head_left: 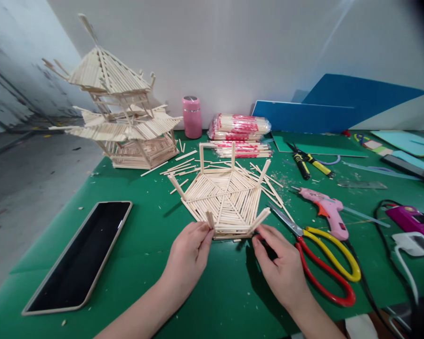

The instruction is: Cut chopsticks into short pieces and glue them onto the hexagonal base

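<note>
Pinched near-left post of pale, ribbed, hexagonal stick base in left hand; touched near-right corner with narrow right hand, hold unclear. Had base just beyond both, on table.

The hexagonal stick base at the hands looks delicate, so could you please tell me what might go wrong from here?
The near-left post, pinched by the left hand, stands free at its top, so it might tilt if nudged. The scissors lie beside the right hand, which could knock them.
</note>
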Available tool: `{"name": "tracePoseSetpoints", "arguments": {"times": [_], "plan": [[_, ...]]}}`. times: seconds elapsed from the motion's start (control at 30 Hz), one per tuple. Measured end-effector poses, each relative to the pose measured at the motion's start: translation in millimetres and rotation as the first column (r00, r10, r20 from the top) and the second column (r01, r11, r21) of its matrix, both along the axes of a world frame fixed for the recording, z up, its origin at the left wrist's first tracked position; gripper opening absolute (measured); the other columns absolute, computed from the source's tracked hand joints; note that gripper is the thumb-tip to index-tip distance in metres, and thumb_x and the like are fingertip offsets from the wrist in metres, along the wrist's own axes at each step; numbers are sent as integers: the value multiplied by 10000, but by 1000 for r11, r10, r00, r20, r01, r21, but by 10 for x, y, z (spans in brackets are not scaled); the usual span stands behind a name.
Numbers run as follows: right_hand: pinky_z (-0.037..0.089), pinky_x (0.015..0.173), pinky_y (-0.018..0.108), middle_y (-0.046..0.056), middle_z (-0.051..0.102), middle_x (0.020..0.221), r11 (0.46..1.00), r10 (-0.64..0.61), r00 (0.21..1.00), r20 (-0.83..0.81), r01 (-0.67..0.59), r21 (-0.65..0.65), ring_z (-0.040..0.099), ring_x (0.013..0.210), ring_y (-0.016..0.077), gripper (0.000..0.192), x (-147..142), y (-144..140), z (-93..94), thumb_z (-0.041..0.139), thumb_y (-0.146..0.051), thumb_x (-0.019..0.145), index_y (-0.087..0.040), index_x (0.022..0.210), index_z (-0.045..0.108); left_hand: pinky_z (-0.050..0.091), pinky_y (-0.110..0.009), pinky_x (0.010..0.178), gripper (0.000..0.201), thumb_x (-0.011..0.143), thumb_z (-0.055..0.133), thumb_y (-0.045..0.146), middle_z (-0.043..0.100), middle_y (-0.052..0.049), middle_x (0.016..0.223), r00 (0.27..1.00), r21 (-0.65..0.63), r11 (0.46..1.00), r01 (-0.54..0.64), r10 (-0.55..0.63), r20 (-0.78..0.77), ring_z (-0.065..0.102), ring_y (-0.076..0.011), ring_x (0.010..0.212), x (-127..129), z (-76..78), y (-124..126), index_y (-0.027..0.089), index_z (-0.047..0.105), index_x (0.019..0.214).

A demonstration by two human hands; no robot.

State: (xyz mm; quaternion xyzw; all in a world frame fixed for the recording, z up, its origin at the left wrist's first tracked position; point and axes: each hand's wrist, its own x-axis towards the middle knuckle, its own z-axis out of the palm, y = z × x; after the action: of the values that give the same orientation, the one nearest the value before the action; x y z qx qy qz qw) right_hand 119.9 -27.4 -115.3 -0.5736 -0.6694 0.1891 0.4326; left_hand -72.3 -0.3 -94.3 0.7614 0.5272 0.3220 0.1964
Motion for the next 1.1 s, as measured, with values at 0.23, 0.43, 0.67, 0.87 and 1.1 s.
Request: {"name": "tracePoseSetpoints", "arguments": {"times": [0.23, 0.43, 0.67, 0.87, 1.1], "plan": [[494, 801, 323, 122, 599, 1036, 999, 29, 1000, 1, -29, -28, 576, 914, 193, 272, -11, -23, 15, 472, -170, 826, -132, 1077, 568, 511, -348, 756, 257, 856, 390, 215, 648, -91, 778, 1000, -20, 1000, 10, -10, -11, 616, -209, 813, -3, 12, -2, 156, 615, 746], [503, 760, 339, 134, 599, 1034, 999, -23, 999, -35, 21, -48, 597, 841, 194, 347, 7, -61, -19, 480, -200, 818, -131, 1155, 519, 499, -401, 806, 164, 783, 500, 242, 634, -137, 1009, 999, 23, 999, -44, 44, -18, 586, -257, 972, -26, -1, -76, 146, 606, 864], [490, 798, 355, 122, 608, 1058, 999, -34, 994, -108, 32, -18, 588, 911, 202, 355, 38, -36, -39, 462, -247, 836, -152, 1175, 509, 461, -392, 834, 311, 734, 526, 222, 569, -124, 1092, 950, -119, 990, -73, 105, 294, 561, -245, 978, -89, 56, -163, 153, 564, 1035], [434, 911, 403, 105, 573, 1186, 999, 33, 990, -136, -35, -11, 540, 1076, 227, 401, -36, 30, -22, 452, -242, 836, -186, 1233, 463, 376, -391, 935, 379, 710, 544, 207, 575, -101, 1109, 873, -110, 994, -20, 71, 482, 508, -240, 1076, 158, 59, -33, 155, 519, 1085], [349, 982, 455, 87, 492, 1299, 999, 48, 991, -125, -50, -13, 445, 1192, 244, 459, -137, 8, -48, 419, -208, 839, -209, 1297, 399, 408, -379, 907, 401, 683, 503, 170, 594, -114, 1065, 780, -207, 978, 28, 108, 617, 527, -249, 1075, 308, -80, 70, 109, 499, 1080]]}}
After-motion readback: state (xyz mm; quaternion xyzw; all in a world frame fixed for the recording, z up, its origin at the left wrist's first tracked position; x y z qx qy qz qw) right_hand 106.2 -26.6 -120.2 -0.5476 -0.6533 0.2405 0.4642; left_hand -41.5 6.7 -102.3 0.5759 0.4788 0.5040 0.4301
